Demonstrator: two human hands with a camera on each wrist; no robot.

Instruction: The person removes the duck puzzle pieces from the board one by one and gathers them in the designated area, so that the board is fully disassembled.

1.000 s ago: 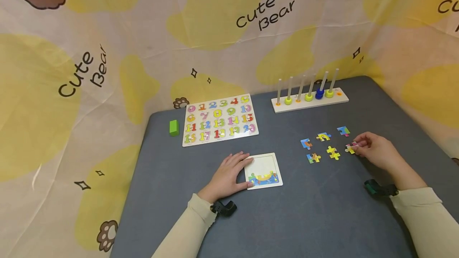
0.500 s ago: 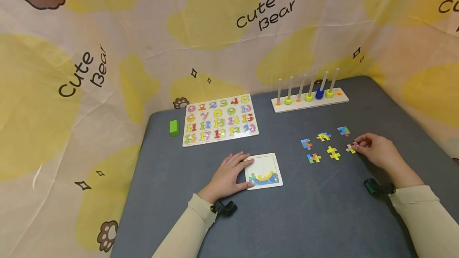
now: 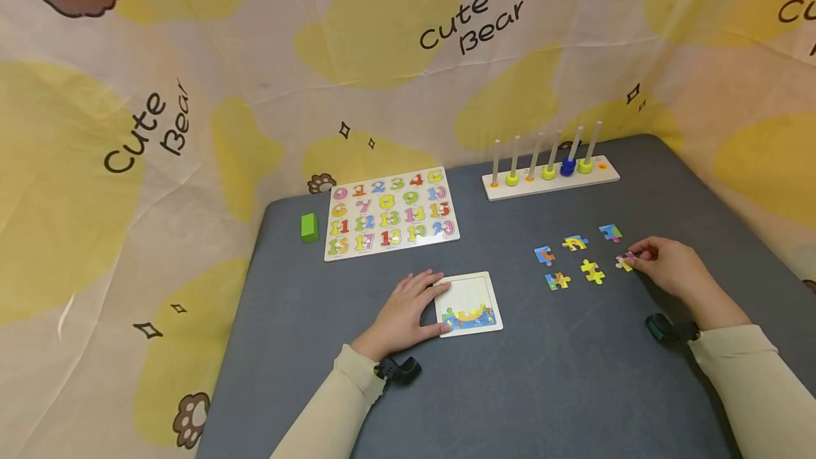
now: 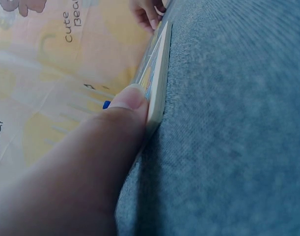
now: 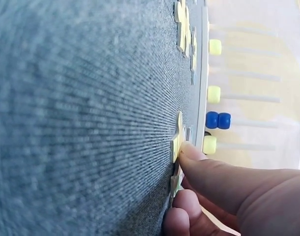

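Pink-and-yellow piece, pinched by the right hand — the tray lies well leftward, slightly nearer the person, with the left hand resting, thumb and fingers spread, on its left edge.

The head camera looks forward and down from high over the gray tabletop toward the "Cute Bear" backdrop. The left wrist camera, low, close and turned sideways, looks past the left hand along the puzzle tray. The right wrist camera, also low and sideways, faces the bead peg board, which the head view shares.
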